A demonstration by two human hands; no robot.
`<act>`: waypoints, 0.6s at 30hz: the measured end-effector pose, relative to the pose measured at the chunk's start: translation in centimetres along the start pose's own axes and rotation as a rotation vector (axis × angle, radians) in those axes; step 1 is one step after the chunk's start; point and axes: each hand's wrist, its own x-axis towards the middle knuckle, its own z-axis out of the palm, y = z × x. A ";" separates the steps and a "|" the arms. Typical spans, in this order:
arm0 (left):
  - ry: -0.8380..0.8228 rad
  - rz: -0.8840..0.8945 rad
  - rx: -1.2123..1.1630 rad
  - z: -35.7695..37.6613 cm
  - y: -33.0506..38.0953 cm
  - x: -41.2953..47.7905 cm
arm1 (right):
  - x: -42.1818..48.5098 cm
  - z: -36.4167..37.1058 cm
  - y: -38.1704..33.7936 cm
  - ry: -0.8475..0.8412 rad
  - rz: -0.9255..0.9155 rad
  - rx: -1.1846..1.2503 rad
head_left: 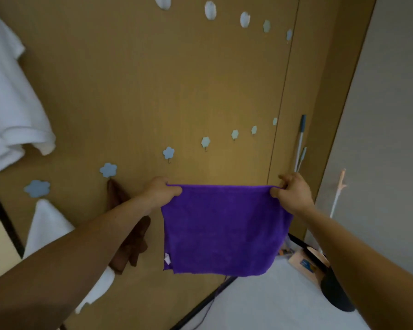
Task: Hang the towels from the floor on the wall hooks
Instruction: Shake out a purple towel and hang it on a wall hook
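Outstretched before a tan wall point(153, 79), the left hand point(161, 191) and right hand point(293, 194) pinch the top corners of a purple towel point(224, 229), which hangs flat below the fingers, under a row of flower-shaped hooks point(168, 153).

Wall point(153, 79) bears hooks point(168, 152), white towels point(10, 103), brown towel point(131, 248).

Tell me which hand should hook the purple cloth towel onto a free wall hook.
Left, probably. The left hand grips the purple cloth towel by a corner just below a free blue flower-shaped hook; the right hand has no hook nearby.
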 end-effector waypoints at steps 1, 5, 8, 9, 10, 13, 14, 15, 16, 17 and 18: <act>0.052 -0.002 -0.018 0.0 0.2 -0.1 | 0.6 0.6 -0.8 -0.006 -0.026 0.054; 0.335 0.032 -0.032 -0.1 0.6 -0.3 | 1.9 3.9 -3.9 -0.044 -0.046 0.351; 0.376 0.046 -0.233 -0.7 0.0 0.4 | 3.0 6.3 -5.7 -0.319 -0.098 0.446; 0.391 0.055 -0.272 -1.0 -0.3 0.9 | 3.4 7.0 -6.2 -0.429 -0.126 0.437; 0.420 0.062 -0.273 -1.3 -0.5 1.3 | 3.8 7.6 -6.6 -0.522 -0.159 0.401; 0.470 0.102 -0.211 -2.0 -1.2 2.6 | 5.0 10.1 -8.1 -0.630 -0.206 0.374; 0.451 0.112 -0.208 -2.2 -1.5 3.2 | 5.5 11.2 -8.6 -0.633 -0.198 0.417; 0.415 0.119 -0.223 -2.3 -1.8 3.8 | 6.1 12.2 -9.2 -0.625 -0.193 0.459; 0.355 0.125 -0.224 -2.5 -2.2 4.4 | 6.6 13.2 -9.7 -0.605 -0.187 0.483; 0.279 0.135 -0.207 -2.6 -2.5 4.9 | 7.2 14.1 -10.1 -0.578 -0.176 0.509; 0.203 0.146 -0.179 -2.7 -2.6 5.4 | 7.8 14.9 -10.5 -0.551 -0.161 0.534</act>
